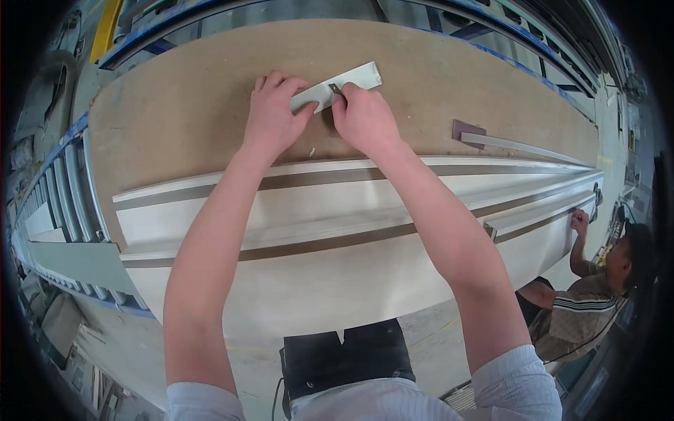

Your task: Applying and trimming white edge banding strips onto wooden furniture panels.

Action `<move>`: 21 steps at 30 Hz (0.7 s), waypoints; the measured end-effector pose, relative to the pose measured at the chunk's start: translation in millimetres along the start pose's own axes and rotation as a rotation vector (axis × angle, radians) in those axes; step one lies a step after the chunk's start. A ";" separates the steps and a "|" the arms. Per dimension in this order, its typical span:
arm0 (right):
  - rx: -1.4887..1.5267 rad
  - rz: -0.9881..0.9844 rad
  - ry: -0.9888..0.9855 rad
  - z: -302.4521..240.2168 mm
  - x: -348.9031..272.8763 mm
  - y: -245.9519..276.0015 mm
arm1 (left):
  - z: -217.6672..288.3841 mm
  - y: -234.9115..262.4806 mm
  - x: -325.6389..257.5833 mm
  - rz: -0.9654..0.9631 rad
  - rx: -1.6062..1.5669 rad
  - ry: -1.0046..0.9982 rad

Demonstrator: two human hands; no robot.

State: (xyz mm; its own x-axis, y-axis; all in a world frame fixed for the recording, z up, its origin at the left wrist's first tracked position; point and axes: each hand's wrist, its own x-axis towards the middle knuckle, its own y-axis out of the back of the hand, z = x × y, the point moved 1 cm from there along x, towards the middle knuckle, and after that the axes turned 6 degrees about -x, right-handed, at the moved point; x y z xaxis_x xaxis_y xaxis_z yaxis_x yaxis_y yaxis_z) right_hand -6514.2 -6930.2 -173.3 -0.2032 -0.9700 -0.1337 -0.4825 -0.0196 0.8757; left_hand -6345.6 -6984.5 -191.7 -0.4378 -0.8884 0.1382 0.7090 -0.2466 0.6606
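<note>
- Nearest to the person, a long white panel (337,281) is lying flat, with thin brown strips running along it.
- Off to the right, another person (597,295) is crouching low and touching the far end of that panel with one hand.
- Past the panel, a big brown board (175,119) is lying on a blue roller frame (63,189).
- On the brown board, the left hand (270,116) is pressing down on a short white strip (337,88), with its fingers curled over the near end to pin it in place.
- The right hand (365,119) is closed tight around a small dark tool (335,89), and the tip is touching the strip. I cannot tell what kind of tool it is.
- The strip looks light, thin and stiff, and smooth enough to slide, so holding it flat near the end, close to the tool, seems best.
- A tiny white chip (310,151) is lying just beside the left hand.
- Further right, a thin grey bar (523,147) is lying on the board with a small dark block (469,131) at its end.
</note>
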 end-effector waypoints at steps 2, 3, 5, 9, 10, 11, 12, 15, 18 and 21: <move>0.005 -0.020 0.009 -7.7 0.4 -4.5 | -8.8 3.1 -0.9 -0.009 -0.079 0.091; 0.005 -0.023 0.015 -9.9 2.8 -4.3 | -10.6 3.3 3.4 -0.007 -0.085 0.099; -0.019 -0.046 0.024 -14.9 8.1 -3.7 | -12.9 2.6 11.8 -0.026 -0.098 0.158; -0.073 -0.074 0.036 -16.2 13.6 -5.2 | -10.7 -1.8 17.2 -0.011 -0.118 0.190; -0.076 -0.077 0.036 -17.0 14.5 -5.3 | -10.8 -2.5 17.6 -0.009 -0.104 0.190; -0.102 -0.085 0.038 -17.7 15.3 -5.1 | -10.9 -2.8 18.2 -0.009 -0.090 0.190; -0.126 -0.092 0.040 -19.5 15.6 -4.4 | -11.2 -2.6 18.8 -0.009 -0.090 0.192; -0.132 -0.125 -0.003 -24.3 13.8 -2.9 | -11.9 -2.7 20.7 -0.042 -0.110 0.232; -0.157 -0.142 -0.020 -27.1 14.4 -1.8 | -11.5 -2.1 21.7 -0.047 -0.104 0.242; -0.153 -0.141 0.006 -25.0 14.1 -0.9 | -11.2 -1.4 22.6 -0.053 -0.105 0.237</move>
State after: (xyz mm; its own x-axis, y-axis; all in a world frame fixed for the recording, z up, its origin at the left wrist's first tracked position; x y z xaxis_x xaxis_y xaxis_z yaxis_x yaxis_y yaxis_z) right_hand -6495.4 -6949.9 -164.5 -0.1380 -0.9564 -0.2573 -0.3710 -0.1909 0.9088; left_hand -6350.4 -7008.6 -197.8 -0.3431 -0.9359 -0.0795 0.7473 -0.3232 0.5806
